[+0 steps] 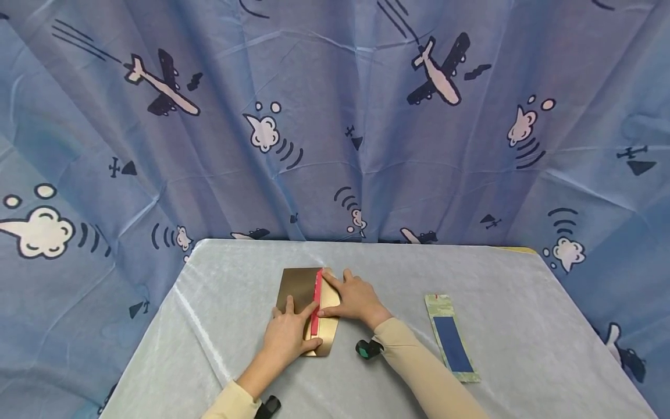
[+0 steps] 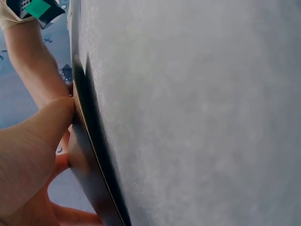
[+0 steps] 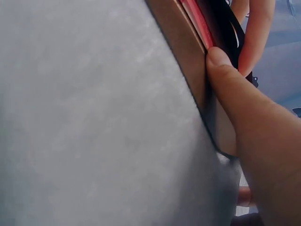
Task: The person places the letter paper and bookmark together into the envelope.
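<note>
A flat bronze-gold sheet (image 1: 296, 285) lies on the table with a red strip (image 1: 317, 285) running lengthwise over it. My left hand (image 1: 285, 331) rests on its lower left part, fingers spread, the index fingertip at the strip and the thumb near the lower edge. From the right, my right hand (image 1: 357, 297) reaches over the sheet. Its index fingertip touches the strip's top end, and its thumb presses beside the strip farther down. In the right wrist view, the right thumb (image 3: 221, 61) lies right against the end of the red strip (image 3: 200, 21), above the sheet's brown edge (image 3: 188, 61).
A long green packet (image 1: 438, 302) with a dark blue panel lies on the table right of my right arm. The pale grey tablecloth (image 1: 523, 326) covers the table. Behind it hangs a blue curtain (image 1: 324, 70) printed with airplanes and clouds.
</note>
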The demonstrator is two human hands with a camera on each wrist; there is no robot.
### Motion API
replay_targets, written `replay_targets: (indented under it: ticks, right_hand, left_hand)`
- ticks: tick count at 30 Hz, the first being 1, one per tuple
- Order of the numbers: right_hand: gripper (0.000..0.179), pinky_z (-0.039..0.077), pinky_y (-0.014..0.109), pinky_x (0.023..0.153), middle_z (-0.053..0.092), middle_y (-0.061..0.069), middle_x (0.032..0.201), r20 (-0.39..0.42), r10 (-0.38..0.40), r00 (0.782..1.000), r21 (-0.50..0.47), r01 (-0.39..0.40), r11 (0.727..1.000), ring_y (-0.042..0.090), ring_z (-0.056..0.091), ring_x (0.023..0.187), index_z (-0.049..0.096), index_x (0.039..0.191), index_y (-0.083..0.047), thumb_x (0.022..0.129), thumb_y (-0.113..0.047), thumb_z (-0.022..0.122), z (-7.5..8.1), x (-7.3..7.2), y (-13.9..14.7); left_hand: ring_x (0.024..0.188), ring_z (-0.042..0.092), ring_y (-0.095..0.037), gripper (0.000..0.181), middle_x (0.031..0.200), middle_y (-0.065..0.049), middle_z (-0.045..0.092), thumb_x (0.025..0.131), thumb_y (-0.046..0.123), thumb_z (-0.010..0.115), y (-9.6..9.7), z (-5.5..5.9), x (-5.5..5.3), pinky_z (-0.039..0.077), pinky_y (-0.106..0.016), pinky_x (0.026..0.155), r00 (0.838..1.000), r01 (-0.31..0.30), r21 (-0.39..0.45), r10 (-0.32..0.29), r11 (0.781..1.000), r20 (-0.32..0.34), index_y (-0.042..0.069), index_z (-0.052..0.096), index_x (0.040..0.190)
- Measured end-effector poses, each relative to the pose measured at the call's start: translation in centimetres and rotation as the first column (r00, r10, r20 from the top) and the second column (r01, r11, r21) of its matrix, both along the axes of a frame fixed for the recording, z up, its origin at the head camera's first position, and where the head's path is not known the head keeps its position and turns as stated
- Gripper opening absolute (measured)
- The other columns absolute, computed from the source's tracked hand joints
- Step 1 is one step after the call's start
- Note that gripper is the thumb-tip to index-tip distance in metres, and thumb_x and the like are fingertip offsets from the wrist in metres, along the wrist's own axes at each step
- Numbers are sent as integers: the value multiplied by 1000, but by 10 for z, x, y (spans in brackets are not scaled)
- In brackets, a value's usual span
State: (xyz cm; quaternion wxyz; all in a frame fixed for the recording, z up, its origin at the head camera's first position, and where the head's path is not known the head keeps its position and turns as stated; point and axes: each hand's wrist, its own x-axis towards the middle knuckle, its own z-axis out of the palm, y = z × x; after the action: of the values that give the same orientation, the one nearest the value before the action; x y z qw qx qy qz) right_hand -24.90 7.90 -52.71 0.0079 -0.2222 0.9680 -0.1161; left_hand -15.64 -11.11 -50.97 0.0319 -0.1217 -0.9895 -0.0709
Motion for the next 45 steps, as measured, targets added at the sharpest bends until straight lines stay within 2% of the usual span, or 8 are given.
replay_targets:
  ticks: [15, 23, 35, 45]
  right_hand:
    - [107, 33, 31, 52, 45, 7, 92, 40, -31, 999, 15, 31, 999, 18, 46, 67, 36, 153, -35, 63, -84, 67, 5, 0, -3]
    - [105, 40, 35, 54, 50, 11, 96, 14, -16, 1000, 2, 16, 1000, 21, 49, 67, 39, 152, -33, 63, -81, 70, 8, 0, -4]
    - [105, 42, 36, 56, 52, 13, 102, 15, -15, 1000, 36, 14, 999, 23, 53, 69, 38, 152, -36, 63, -84, 67, 6, 0, -7]
    - [104, 44, 36, 56, 53, 14, 104, -4, -17, 1000, 28, 17, 999, 25, 55, 72, 39, 151, -37, 63, -84, 67, 5, -1, -8]
  left_hand:
    - [107, 59, -63, 81, 138, -37, 52, 69, 61, 80, 2, 3, 0, 59, -51, 66, 1000, -3, 18, 3, 1000, 9, 29, 57, 140]
    - [106, 60, -62, 81, 137, -36, 53, 68, 61, 80, 1, 2, 0, 59, -51, 66, 1000, 2, 17, -2, 1000, -16, 30, 57, 139]
    - [105, 60, -62, 81, 137, -37, 53, 69, 63, 79, 0, 0, 1, 59, -50, 66, 1000, 6, 5, -6, 1000, -2, 30, 57, 140]
    - [106, 60, -62, 82, 138, -36, 52, 69, 64, 79, 1, 0, 0, 59, -49, 65, 1000, 6, -2, -6, 1000, -8, 31, 56, 141]
